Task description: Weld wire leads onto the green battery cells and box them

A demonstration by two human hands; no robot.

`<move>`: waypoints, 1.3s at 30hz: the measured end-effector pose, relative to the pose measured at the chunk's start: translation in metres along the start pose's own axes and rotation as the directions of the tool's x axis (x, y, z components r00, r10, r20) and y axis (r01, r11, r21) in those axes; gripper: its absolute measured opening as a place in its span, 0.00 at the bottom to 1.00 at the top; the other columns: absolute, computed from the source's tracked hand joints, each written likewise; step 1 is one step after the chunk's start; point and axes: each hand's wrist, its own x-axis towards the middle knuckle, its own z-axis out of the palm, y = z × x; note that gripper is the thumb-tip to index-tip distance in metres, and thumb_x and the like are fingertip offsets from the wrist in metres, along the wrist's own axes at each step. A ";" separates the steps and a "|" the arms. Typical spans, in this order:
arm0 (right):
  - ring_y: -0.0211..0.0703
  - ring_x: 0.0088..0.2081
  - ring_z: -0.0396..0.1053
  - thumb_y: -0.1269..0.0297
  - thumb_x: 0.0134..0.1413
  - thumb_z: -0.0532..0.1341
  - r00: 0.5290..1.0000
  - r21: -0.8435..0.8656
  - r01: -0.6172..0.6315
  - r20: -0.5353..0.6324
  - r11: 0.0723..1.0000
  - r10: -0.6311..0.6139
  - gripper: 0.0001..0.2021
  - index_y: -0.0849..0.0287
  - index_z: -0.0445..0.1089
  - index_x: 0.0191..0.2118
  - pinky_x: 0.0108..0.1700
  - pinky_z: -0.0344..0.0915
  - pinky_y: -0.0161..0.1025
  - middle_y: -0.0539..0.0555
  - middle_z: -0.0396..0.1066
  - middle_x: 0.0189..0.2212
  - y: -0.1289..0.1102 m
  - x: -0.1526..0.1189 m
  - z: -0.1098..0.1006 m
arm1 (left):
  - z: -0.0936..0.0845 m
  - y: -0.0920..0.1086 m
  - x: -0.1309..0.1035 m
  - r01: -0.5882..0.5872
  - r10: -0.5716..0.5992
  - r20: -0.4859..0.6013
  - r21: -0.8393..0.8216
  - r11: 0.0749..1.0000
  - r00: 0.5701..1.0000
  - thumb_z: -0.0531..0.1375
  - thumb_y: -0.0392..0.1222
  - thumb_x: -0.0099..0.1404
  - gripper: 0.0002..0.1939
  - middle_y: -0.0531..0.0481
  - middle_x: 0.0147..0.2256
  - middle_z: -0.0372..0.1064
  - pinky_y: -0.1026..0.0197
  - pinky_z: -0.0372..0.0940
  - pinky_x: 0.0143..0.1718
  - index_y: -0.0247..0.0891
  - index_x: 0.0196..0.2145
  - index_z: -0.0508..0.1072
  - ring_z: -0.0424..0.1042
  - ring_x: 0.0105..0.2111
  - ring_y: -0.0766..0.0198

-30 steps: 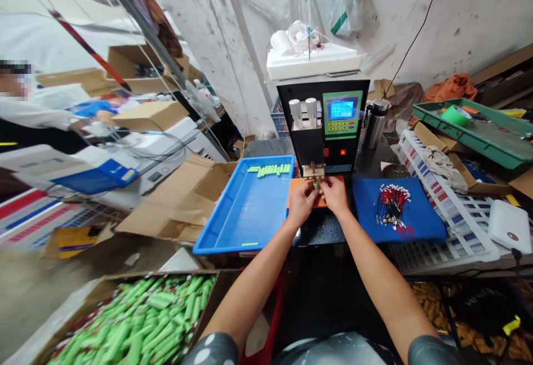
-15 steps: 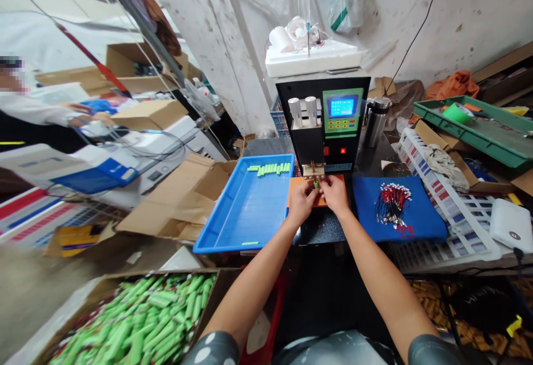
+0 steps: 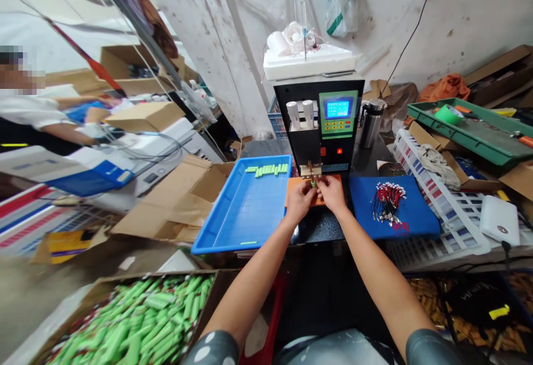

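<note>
My left hand (image 3: 300,198) pinches a small green battery cell (image 3: 313,184) end-up beneath the electrodes (image 3: 310,171) of a black spot welder (image 3: 298,145). Close against the cell, the fingers of my right hand (image 3: 332,191) are pressed together; what they hold is too small to make out. Both hands are over an orange pad (image 3: 292,185). To the left, a blue tray (image 3: 237,218) bears a row of green cells (image 3: 270,170) near its far end. On a blue cloth (image 3: 420,209) at the right lies a bunch of red and black wire leads (image 3: 388,201).
A carton of wired green battery packs (image 3: 137,320) stands low at the left. Right of the cloth are a white plastic basket (image 3: 447,204), a green tray (image 3: 470,131) and a white power bank (image 3: 499,220). A steel flask (image 3: 371,123) stands behind. Another person works far left.
The view has shifted slightly. Both my hands stay at the welder around the cell, with hardly any finger movement. At far left, the other person's arms have moved.
</note>
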 end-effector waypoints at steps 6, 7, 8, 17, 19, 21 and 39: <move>0.38 0.20 0.69 0.55 0.49 0.65 0.992 0.138 -0.112 0.073 0.984 0.103 0.14 0.63 0.70 0.31 0.23 0.69 0.33 0.51 0.71 0.20 -0.008 -0.017 -0.015 | 0.004 0.006 0.002 0.028 -0.027 -0.029 0.010 1.000 0.999 0.62 0.41 0.60 0.07 0.54 0.22 0.67 0.66 0.57 0.24 0.33 0.31 0.75 0.64 0.22 0.68; 0.38 0.20 0.70 0.54 0.47 0.66 0.994 0.136 -0.100 0.057 0.986 0.093 0.16 0.63 0.71 0.32 0.24 0.70 0.34 0.52 0.71 0.20 -0.009 -0.023 -0.021 | 0.004 0.011 -0.002 0.015 -0.014 -0.035 0.023 1.000 0.999 0.62 0.40 0.60 0.07 0.54 0.21 0.66 0.66 0.56 0.24 0.33 0.29 0.74 0.63 0.21 0.68; 0.38 0.19 0.69 0.52 0.46 0.67 0.997 0.113 -0.080 0.020 0.990 0.078 0.17 0.64 0.72 0.33 0.23 0.70 0.34 0.52 0.71 0.21 -0.010 -0.029 -0.027 | 0.003 0.017 -0.007 -0.002 0.004 -0.039 0.040 0.999 0.999 0.61 0.39 0.61 0.07 0.54 0.21 0.66 0.66 0.56 0.24 0.33 0.28 0.73 0.63 0.21 0.68; 0.35 0.20 0.67 0.50 0.45 0.69 0.980 0.021 0.039 -0.196 0.999 -0.035 0.20 0.64 0.74 0.34 0.21 0.68 0.31 0.53 0.72 0.23 0.018 -0.064 -0.085 | -0.099 0.039 -0.126 0.046 0.044 -0.362 0.236 0.971 0.931 0.58 0.42 0.66 0.14 0.44 0.40 0.76 0.54 0.66 0.45 0.37 0.45 0.77 0.73 0.40 0.54; 0.35 0.21 0.67 0.50 0.45 0.69 0.976 0.029 0.043 -0.214 0.999 -0.036 0.19 0.64 0.74 0.34 0.22 0.67 0.31 0.54 0.72 0.24 0.026 -0.069 -0.088 | -0.148 0.034 -0.167 0.166 0.013 -0.510 0.304 0.938 0.860 0.58 0.45 0.63 0.15 0.43 0.43 0.76 0.52 0.66 0.48 0.36 0.43 0.78 0.73 0.43 0.52; 0.36 0.21 0.67 0.50 0.45 0.69 0.973 0.025 0.029 -0.232 0.999 -0.023 0.20 0.64 0.74 0.34 0.22 0.67 0.32 0.53 0.72 0.24 0.028 -0.075 -0.089 | -0.195 0.031 -0.206 0.314 0.002 -0.629 0.390 0.866 0.777 0.57 0.48 0.61 0.16 0.45 0.41 0.77 0.52 0.66 0.49 0.37 0.39 0.78 0.73 0.43 0.51; 0.48 0.43 0.73 0.71 0.59 0.54 0.967 -0.901 -0.178 -0.235 0.396 -0.099 0.11 0.62 0.75 0.36 0.47 0.63 0.37 0.61 0.76 0.37 -0.002 -0.015 -0.188 | 0.014 0.000 -0.210 -0.212 0.175 0.223 0.157 0.964 0.959 0.57 0.43 0.68 0.12 0.49 0.38 0.78 0.58 0.73 0.40 0.46 0.46 0.77 0.77 0.37 0.58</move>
